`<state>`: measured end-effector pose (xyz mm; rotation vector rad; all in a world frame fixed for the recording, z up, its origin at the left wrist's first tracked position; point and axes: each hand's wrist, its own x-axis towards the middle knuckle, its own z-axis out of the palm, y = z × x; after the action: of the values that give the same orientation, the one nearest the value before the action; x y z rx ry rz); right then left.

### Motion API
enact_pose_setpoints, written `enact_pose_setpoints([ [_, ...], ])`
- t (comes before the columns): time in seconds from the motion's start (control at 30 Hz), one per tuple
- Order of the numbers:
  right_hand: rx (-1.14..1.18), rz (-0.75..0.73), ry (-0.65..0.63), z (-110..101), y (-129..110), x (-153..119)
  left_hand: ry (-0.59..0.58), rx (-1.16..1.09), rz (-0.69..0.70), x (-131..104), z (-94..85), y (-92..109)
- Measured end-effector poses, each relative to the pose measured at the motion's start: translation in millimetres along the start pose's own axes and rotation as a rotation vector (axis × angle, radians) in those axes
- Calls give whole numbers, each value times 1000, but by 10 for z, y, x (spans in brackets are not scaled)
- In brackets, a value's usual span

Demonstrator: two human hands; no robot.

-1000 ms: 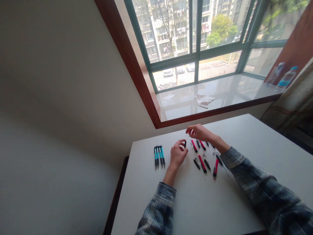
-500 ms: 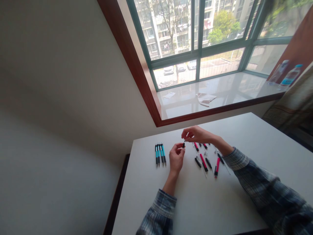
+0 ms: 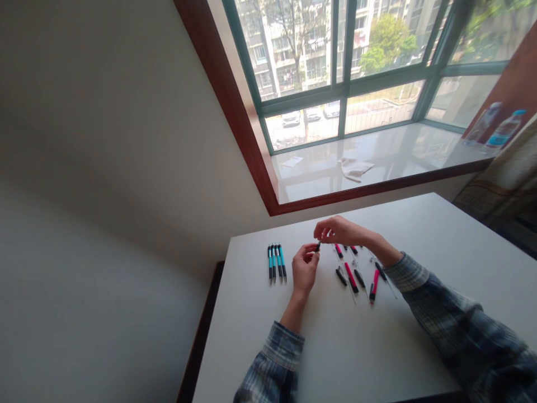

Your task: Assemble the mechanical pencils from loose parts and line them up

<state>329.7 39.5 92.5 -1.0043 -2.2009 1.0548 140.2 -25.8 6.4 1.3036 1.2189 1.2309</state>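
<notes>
My left hand [image 3: 305,270] is closed in a pinch on a short black pen part [image 3: 318,247], held upright and slightly tilted above the table. Over its top end, my right hand [image 3: 339,229] pinches a small pen part, mostly hidden by the fingertips. The two pieces meet or nearly meet. Under and beside my right forearm lie loose pen parts: a pink barrel with a black end [image 3: 351,277], another pink barrel [image 3: 374,286], black grips [image 3: 341,277] and thin white refills [image 3: 391,289]. To the left, several turquoise-and-black pens [image 3: 277,262] lie side by side in a row.
The white table [image 3: 348,347] stands against the wall below a window. On the sill [image 3: 312,182] are a crumpled cloth [image 3: 356,168] and plastic bottles [image 3: 505,130] at the right. A curtain [image 3: 489,182] hangs near the table's right side.
My right fingertips have brought the small part down against the top of the black pen part, where a gap showed before. The view has shifted slightly; the laid-out pens and parts are unmoved.
</notes>
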Motion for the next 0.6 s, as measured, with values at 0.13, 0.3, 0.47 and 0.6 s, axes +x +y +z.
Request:
enact_pose_setpoints([
  [0.13, -64, 11, -5, 8, 20, 1, -14, 0, 4, 0, -3, -7],
  [0.3, -179, -6, -4, 27, 36, 9, -24, 14, 15, 8, -4, -12],
  [0.47, -243, 19, 3, 48, 18, 18, -16, 3, 12, 11, -4, 1],
  [0.6, -239, 31, -11, 36, 10, 15, -10, 15, 4, 9, -6, 7],
])
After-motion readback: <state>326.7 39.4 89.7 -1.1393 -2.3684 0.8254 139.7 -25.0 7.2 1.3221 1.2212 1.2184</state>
